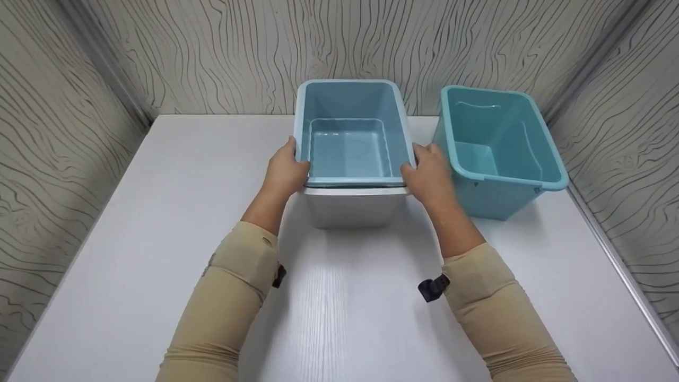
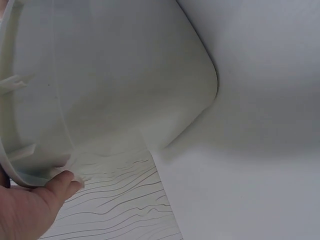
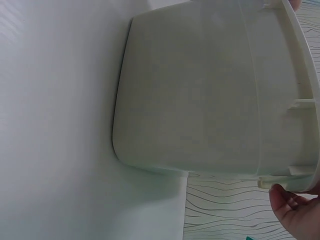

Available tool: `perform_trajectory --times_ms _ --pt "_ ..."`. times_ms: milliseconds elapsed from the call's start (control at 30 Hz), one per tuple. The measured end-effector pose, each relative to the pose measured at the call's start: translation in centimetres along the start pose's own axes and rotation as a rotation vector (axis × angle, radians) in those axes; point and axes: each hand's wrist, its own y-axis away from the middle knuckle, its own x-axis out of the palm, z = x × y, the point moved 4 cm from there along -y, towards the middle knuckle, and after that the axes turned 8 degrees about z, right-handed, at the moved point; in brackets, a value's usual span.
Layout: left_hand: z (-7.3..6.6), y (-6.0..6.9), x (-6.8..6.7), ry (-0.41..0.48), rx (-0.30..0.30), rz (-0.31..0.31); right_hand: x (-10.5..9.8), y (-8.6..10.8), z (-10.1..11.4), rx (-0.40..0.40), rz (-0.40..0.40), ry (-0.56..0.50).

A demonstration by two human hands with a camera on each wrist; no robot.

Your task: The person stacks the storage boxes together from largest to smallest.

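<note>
A light blue plastic bin sits nested inside a white plastic bin of similar shape, with a narrow dark gap between their front rims. My left hand grips the blue bin's rim near its front left corner, thumb over the top. At the opposite corner my right hand holds the rim the same way. Both wrist views show the white bin from outside. There, the fingers of the left hand and right hand reach under its rim; how firmly they hold it I cannot tell.
A teal bin stands on the table to the right, close beside my right hand. The white table meets a wood-patterned wall at the back. Similar panels stand on the left and right.
</note>
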Motion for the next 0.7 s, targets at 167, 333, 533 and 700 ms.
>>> perform_trajectory --times_ms 167,333,533,700 --pt "0.0 -0.7 -0.5 -0.017 0.001 -0.014 0.4 -0.8 0.3 0.012 -0.016 -0.008" --pt "0.0 -1.4 -0.8 -0.046 -0.009 -0.032 0.7 -1.6 0.5 0.005 -0.049 0.006" --pt "0.1 -2.1 -1.2 -0.045 -0.01 -0.072 1.1 -2.3 0.9 0.016 -0.048 0.011" --pt "0.3 -2.4 -1.3 -0.032 -0.028 -0.075 1.2 -2.6 1.0 0.039 -0.032 0.001"
